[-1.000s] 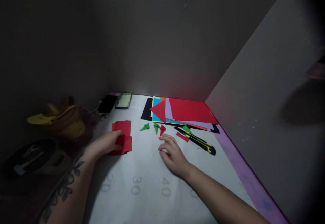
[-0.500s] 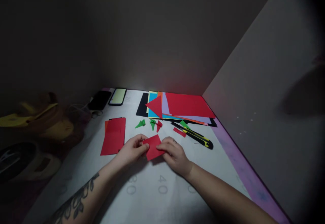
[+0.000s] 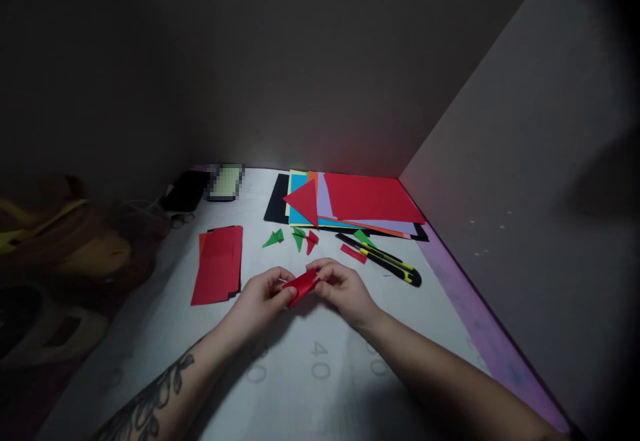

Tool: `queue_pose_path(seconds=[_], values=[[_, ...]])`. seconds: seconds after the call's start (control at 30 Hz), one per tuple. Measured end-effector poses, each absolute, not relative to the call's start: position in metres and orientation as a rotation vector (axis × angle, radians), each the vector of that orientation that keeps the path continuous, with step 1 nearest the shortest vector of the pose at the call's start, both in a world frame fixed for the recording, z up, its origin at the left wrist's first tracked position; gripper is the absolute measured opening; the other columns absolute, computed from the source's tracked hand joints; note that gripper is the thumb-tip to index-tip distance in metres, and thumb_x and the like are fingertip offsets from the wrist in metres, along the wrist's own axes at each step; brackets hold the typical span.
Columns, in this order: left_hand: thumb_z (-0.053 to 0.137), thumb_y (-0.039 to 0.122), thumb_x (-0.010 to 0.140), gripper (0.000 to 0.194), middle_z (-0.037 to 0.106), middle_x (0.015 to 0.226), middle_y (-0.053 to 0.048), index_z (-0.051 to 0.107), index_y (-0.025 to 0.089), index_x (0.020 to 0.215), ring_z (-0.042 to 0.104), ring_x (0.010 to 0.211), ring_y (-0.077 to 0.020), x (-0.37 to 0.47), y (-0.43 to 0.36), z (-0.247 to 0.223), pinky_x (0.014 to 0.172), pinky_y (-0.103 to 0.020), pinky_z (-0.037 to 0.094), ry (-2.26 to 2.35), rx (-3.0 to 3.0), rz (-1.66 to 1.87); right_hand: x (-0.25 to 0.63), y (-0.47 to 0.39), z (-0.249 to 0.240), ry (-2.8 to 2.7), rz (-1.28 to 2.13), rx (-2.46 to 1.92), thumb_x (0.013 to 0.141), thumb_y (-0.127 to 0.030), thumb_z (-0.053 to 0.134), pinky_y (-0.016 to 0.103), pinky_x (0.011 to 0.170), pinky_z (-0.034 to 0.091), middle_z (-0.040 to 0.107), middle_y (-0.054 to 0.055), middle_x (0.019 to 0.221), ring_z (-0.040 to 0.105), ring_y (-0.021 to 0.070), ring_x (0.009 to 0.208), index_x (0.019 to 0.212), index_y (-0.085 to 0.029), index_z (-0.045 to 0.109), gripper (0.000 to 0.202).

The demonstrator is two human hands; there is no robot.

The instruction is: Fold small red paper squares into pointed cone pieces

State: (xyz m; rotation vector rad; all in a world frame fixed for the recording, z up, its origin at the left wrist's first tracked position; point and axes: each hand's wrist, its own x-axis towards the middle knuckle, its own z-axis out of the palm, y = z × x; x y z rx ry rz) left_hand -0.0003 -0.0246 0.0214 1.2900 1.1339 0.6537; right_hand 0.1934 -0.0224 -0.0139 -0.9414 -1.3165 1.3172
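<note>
A small red paper piece (image 3: 303, 285), bent or folded into a narrow strip, is held just above the white mat between both hands. My left hand (image 3: 270, 292) pinches its left end with the thumb on top. At its right end, my right hand (image 3: 345, 289) grips it between thumb and fingers. Beyond the hands lie small folded green pieces (image 3: 274, 238) and a folded red piece (image 3: 311, 241). A black and yellow utility knife (image 3: 385, 261) rests to the right, beside a red paper strip (image 3: 353, 253).
Coloured paper sheets (image 3: 375, 197) are stacked at the back, a red triangle (image 3: 305, 202) on their left part. Red cut sheets (image 3: 219, 264) lie at left. A phone (image 3: 226, 182) and a black object (image 3: 186, 191) sit back left. A wall (image 3: 525, 181) borders the right.
The red paper in my hands was a flat, open square and is now bent over into a narrow strip. My right-hand fingers have shifted along its upper edge. The view has moved slightly.
</note>
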Motion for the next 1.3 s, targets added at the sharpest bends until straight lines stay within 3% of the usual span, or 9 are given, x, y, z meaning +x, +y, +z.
queue_pose_path(seconds=[0.13, 0.23, 0.37, 0.47, 0.7, 1.3], values=[[0.055, 0.036, 0.082, 0.022, 0.063, 0.069, 0.001, 0.055, 0.017, 0.094, 0.057, 0.063, -0.0134, 0.004, -0.028, 0.022, 0.058, -0.022, 0.041, 1.15, 1.328, 0.699, 0.19, -0.023, -0.018, -1.05, 1.428, -0.991, 0.065, -0.031, 0.08, 0.029, 0.068, 0.05, 0.069, 0.003, 0.082, 0.062, 0.016, 0.072, 0.067, -0.019, 0.064, 0.02], [0.051, 0.037, 0.086, 0.021, 0.066, 0.087, -0.003, 0.054, 0.02, 0.098, 0.061, 0.077, -0.0158, 0.004, -0.03, 0.024, 0.066, -0.025, 0.046, 1.173, 1.388, 0.832, 0.19, -0.024, -0.016, -1.017, 1.378, -1.056, 0.064, -0.029, 0.08, 0.028, 0.064, 0.049, 0.069, 0.002, 0.078, 0.061, 0.0153, 0.068, 0.066, -0.019, 0.064, 0.018], [0.062, 0.034, 0.079, 0.015, 0.065, 0.104, -0.007, 0.059, 0.02, 0.083, 0.061, 0.097, -0.0208, 0.003, -0.032, 0.027, 0.08, -0.029, 0.048, 1.215, 1.644, 0.911, 0.188, -0.026, -0.009, -1.08, 1.298, -1.108, 0.064, -0.026, 0.077, 0.029, 0.065, 0.049, 0.068, 0.002, 0.076, 0.061, 0.016, 0.069, 0.062, -0.019, 0.064, 0.015], [0.063, 0.03, 0.078, 0.012, 0.067, 0.094, -0.006, 0.06, 0.019, 0.074, 0.061, 0.092, -0.02, 0.003, -0.034, 0.027, 0.081, -0.029, 0.047, 1.239, 1.806, 0.922, 0.186, -0.028, -0.008, -1.112, 1.275, -1.11, 0.065, -0.025, 0.076, 0.029, 0.066, 0.05, 0.068, 0.002, 0.076, 0.062, 0.016, 0.07, 0.063, -0.019, 0.063, 0.014], [0.061, 0.028, 0.078, 0.016, 0.066, 0.069, -0.002, 0.062, 0.018, 0.066, 0.06, 0.067, -0.0151, 0.005, -0.036, 0.026, 0.062, -0.024, 0.043, 1.329, 1.743, 0.85, 0.185, -0.03, -0.011, -1.071, 1.325, -1.071, 0.065, -0.024, 0.076, 0.026, 0.064, 0.047, 0.066, 0.001, 0.076, 0.059, 0.0139, 0.069, 0.065, -0.019, 0.062, 0.014], [0.061, 0.027, 0.076, 0.016, 0.069, 0.071, -0.003, 0.06, 0.018, 0.063, 0.061, 0.066, -0.0152, 0.007, -0.036, 0.023, 0.062, -0.025, 0.046, 1.295, 1.653, 0.87, 0.183, -0.034, -0.009, -1.111, 1.225, -1.09, 0.067, -0.021, 0.071, 0.027, 0.065, 0.047, 0.063, 0.001, 0.076, 0.058, 0.0146, 0.07, 0.063, -0.019, 0.058, 0.014]])
